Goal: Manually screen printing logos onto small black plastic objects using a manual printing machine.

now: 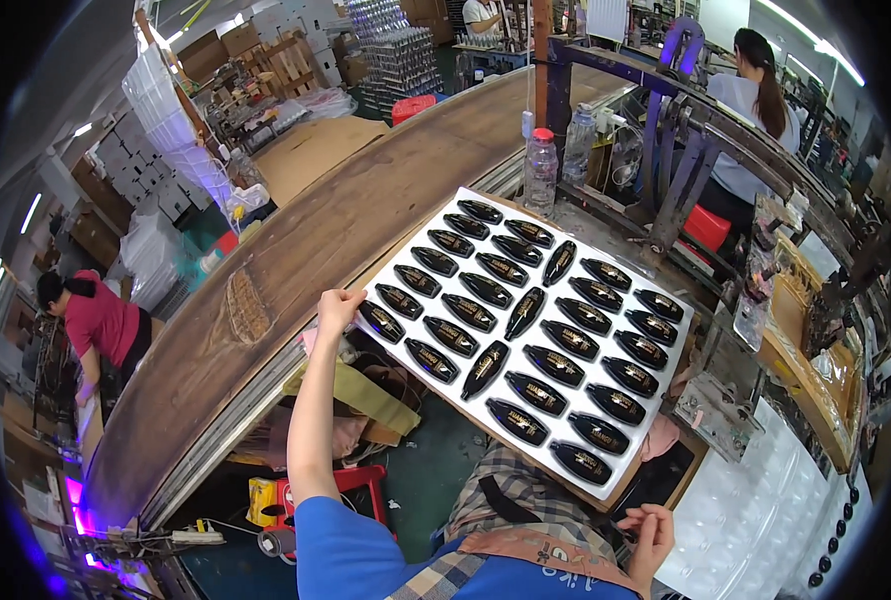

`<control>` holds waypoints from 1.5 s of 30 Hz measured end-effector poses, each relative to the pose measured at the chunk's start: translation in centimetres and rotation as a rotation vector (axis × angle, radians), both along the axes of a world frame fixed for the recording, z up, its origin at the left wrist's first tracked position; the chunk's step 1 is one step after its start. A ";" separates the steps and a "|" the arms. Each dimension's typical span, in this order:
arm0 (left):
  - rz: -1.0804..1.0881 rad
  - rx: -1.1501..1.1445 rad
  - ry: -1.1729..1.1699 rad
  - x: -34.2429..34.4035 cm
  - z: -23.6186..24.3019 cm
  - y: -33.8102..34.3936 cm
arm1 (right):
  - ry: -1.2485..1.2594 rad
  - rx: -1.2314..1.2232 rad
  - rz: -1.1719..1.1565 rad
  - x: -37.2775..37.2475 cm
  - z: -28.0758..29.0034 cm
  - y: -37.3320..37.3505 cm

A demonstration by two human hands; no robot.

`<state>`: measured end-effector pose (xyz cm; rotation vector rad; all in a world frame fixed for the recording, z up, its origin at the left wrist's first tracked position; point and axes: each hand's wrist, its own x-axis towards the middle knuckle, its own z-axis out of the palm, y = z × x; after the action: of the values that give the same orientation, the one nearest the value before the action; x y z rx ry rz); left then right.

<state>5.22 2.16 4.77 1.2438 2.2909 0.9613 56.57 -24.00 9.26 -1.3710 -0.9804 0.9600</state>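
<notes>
A white plastic tray (586, 290) lies tilted before me, a brown board edge showing under it. Rows of glossy black tapered oval pieces (486, 290) with gold print fill it. My left hand (341, 308) is closed on the tray's left corner, arm stretched out. Below the tray's near right corner is my right hand (650, 537), its fingers loosely curled and apart, with nothing visible in them. A dark, shallow brown-edged box (656, 475) sits just beyond that hand. Beneath the tray, my lap is covered by a checked apron (476, 500).
A long curved brown conveyor belt (386, 190) runs beyond the tray. A red-capped bottle (541, 170) and metal machine frame (666, 160) stand at far right. Clear moulded trays (756, 510) lie right. A red stool (366, 490) is below left. Other people work left and far right.
</notes>
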 end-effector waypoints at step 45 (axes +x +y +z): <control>0.011 0.597 -1.248 -15.3 -2.9 -4.1 | 0.443 -0.415 0.414 -12.8 -4.6 13.6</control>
<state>-10.09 -1.95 1.90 0.4604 1.0464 1.8021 43.80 -10.39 4.68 -1.2195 -0.7573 1.7730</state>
